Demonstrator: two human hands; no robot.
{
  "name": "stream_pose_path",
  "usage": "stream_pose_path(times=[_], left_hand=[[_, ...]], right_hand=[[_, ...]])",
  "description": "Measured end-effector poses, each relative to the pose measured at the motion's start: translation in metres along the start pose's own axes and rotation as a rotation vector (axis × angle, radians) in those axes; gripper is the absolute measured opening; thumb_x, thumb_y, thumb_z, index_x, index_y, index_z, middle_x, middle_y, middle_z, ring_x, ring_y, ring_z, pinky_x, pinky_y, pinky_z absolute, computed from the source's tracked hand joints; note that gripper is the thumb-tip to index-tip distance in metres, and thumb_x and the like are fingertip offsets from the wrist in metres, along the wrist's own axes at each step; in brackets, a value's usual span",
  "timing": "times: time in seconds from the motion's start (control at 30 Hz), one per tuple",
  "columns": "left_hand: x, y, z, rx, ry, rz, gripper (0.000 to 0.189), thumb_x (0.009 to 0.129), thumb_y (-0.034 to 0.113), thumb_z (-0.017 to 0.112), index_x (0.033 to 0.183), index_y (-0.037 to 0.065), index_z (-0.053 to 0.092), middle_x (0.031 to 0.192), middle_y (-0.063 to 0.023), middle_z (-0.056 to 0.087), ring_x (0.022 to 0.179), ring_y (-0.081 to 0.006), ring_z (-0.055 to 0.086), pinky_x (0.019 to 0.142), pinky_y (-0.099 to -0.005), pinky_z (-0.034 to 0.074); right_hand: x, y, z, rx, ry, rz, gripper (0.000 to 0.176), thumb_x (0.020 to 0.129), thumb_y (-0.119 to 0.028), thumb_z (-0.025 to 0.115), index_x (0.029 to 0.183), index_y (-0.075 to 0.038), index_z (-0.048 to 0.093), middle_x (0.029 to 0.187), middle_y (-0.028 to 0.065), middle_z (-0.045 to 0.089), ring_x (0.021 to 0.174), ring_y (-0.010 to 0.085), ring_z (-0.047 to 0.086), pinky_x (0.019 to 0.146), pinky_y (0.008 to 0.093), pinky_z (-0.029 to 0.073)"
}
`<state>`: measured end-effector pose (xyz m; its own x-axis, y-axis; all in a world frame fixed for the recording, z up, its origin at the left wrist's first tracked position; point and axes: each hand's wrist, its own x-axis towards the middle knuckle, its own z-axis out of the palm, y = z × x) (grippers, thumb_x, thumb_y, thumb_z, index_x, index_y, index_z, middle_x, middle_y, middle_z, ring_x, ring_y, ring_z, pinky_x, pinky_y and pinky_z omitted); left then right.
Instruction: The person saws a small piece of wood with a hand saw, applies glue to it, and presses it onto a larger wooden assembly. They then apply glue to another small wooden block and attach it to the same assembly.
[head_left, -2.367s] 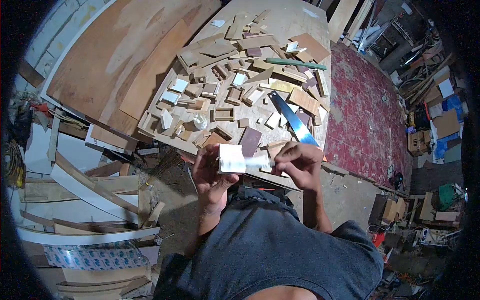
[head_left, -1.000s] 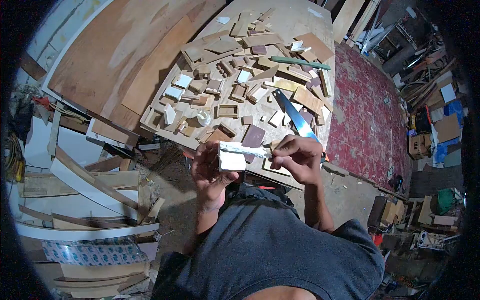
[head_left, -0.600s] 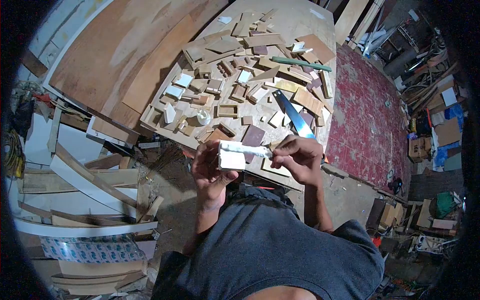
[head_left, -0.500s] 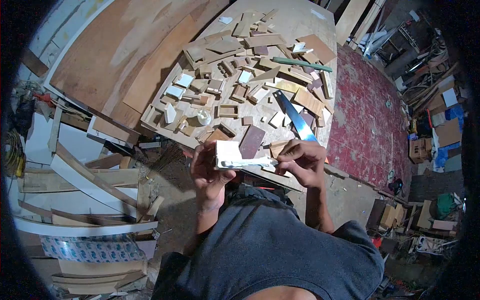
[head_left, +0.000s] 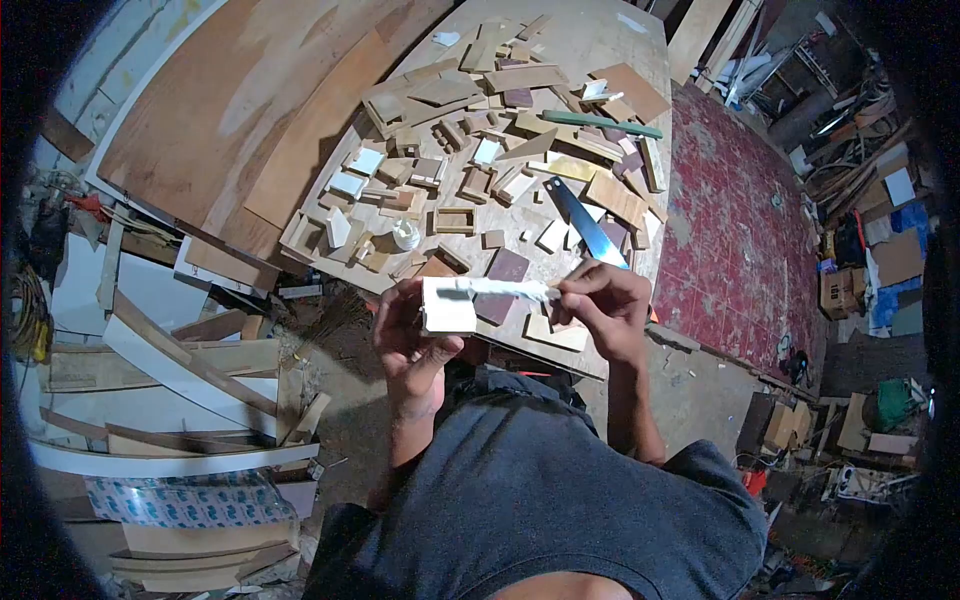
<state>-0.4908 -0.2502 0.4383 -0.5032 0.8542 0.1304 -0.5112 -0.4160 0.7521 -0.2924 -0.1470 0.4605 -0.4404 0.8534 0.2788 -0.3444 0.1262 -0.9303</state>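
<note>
My left hand [head_left: 408, 360] grips a small white-faced block [head_left: 448, 314] by its left side, fingers behind and thumb at the lower edge. Between the thumb and fingers of my right hand [head_left: 615, 310] is a thin stick coated in white [head_left: 508, 288]. Its far end lies over the block's upper edge; whether it touches is hard to tell. Just beyond my hands, on the table, are a dark reddish board piece [head_left: 503, 283] and a small white pot [head_left: 406, 235].
Wood offcuts and small box-like frames [head_left: 455, 220] cover much of the worktable [head_left: 590, 45]. A saw blade [head_left: 588, 225] and a green strip [head_left: 600, 123] lie among them. Large wooden sheets [head_left: 230, 120] lean at left; a red floor patch [head_left: 735, 230] is at right.
The coated stick has shifted from the block's lower part to its upper edge. My right hand has risen slightly, and the block shows more of its white face.
</note>
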Motion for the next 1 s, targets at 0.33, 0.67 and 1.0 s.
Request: stream_pose_path(times=[0.33,0.67,1.0], left_hand=[[-0.001,-0.005,-0.006,-0.005,-0.001,-0.022,0.068,0.069,0.004,0.085,0.128,0.001,0.052,0.119,-0.0091,0.063,0.108,-0.0185,0.062,0.093,-0.0314,0.05],[-0.005,-0.011,-0.065,0.02,0.118,0.007,0.065,0.071,0.004,0.084,0.128,0.003,0.053,0.123,-0.0087,0.06,0.11,-0.0189,0.061,0.092,-0.0321,0.052],[0.009,0.003,-0.087,-0.011,0.121,0.004,0.062,0.073,0.002,0.082,0.128,0.002,0.052,0.116,-0.0093,0.063,0.106,-0.0179,0.062,0.09,-0.0306,0.052]], right_hand=[[0.008,-0.003,0.012,-0.11,-0.063,0.052,0.004,0.082,0.006,0.07,0.085,0.008,0.068,0.082,0.0168,0.067,0.067,0.0183,0.067,0.057,0.0268,0.055],[0.018,0.028,0.048,-0.044,-0.056,0.271,0.004,0.08,0.004,0.073,0.081,0.006,0.069,0.083,0.0162,0.068,0.072,0.0195,0.067,0.064,0.0279,0.054],[0.032,0.033,0.071,-0.433,-0.295,-0.045,0.011,0.074,0.002,0.076,0.085,0.002,0.072,0.08,0.0144,0.071,0.073,0.0211,0.069,0.066,0.0288,0.052]])
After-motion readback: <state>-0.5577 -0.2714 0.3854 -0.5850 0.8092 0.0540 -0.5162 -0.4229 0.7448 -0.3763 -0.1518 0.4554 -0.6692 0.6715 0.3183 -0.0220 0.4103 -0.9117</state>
